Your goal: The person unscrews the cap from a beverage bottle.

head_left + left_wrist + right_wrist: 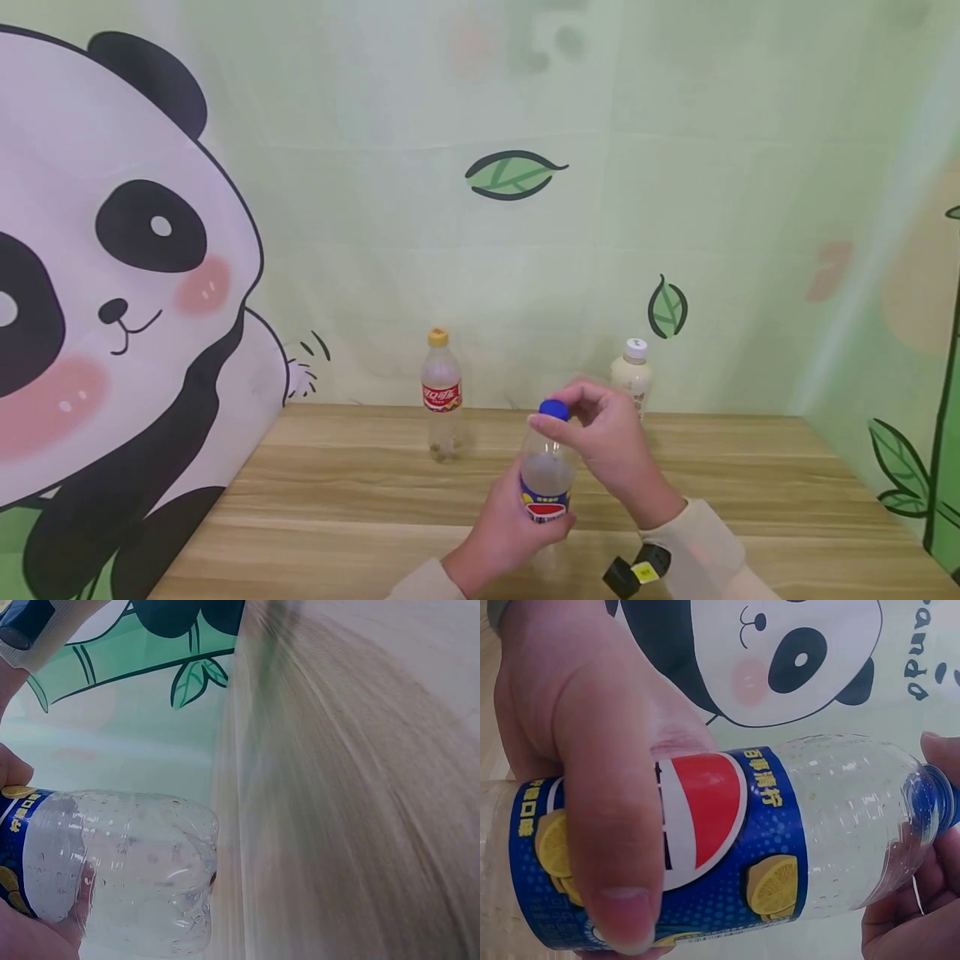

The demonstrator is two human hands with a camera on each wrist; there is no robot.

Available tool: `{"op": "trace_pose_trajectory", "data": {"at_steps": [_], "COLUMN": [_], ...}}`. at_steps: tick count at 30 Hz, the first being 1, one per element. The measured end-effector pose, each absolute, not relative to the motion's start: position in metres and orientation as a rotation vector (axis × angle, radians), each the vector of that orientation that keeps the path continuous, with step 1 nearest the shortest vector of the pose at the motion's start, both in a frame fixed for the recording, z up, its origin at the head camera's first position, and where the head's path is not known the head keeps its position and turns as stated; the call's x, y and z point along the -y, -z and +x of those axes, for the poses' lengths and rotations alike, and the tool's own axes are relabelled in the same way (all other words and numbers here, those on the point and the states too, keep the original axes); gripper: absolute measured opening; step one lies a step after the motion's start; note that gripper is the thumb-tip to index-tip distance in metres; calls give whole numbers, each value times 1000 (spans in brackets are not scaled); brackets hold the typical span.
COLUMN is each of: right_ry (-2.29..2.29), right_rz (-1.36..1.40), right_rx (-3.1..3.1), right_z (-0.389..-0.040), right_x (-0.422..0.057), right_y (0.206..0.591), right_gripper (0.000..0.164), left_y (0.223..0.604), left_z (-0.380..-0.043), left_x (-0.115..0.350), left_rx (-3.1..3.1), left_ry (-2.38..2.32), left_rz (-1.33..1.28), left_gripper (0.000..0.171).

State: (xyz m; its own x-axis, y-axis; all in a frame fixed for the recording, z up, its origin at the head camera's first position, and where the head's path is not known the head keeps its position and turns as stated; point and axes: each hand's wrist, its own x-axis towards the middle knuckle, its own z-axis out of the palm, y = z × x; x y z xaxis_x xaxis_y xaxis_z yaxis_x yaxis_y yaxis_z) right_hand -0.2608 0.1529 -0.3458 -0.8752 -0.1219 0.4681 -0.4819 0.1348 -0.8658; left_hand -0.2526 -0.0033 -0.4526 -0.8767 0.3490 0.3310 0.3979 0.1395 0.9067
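Upright in front of me is a clear plastic soda bottle [548, 473] with a blue cap [553, 409] and a blue label [774, 825] printed with lemon slices. My left hand [504, 525] grips it round the label, thumb across the front in the right wrist view. My right hand [611, 437] pinches the blue cap between thumb and fingers. In the left wrist view the bottle's lower part [150, 870] looks see-through, with droplets inside and its base close to the tabletop.
On the wooden table [337, 500], a clear bottle [442, 417] with a yellow cap and red label stands at the back left. A cream-coloured bottle [632, 375] with a white cap stands behind my right hand. A panda-printed backdrop [360, 208] hangs behind the table.
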Motion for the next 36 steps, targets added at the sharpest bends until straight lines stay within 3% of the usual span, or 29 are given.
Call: {"op": "trace_pose_trajectory", "data": {"at_steps": [23, 36], "right_ry": [-1836, -1875], "right_rz": [660, 835], "right_rx": [2179, 2178], "right_z": [-263, -269], "right_x": [-154, -159], "right_y": [345, 347], "right_gripper": [20, 16], "left_y": [456, 455], "left_z": [-252, -249], "left_x": [5, 6], "left_rx": [2272, 2264], "left_ry": [2029, 2076], "left_rz": [-827, -825], "left_gripper": [60, 61]}}
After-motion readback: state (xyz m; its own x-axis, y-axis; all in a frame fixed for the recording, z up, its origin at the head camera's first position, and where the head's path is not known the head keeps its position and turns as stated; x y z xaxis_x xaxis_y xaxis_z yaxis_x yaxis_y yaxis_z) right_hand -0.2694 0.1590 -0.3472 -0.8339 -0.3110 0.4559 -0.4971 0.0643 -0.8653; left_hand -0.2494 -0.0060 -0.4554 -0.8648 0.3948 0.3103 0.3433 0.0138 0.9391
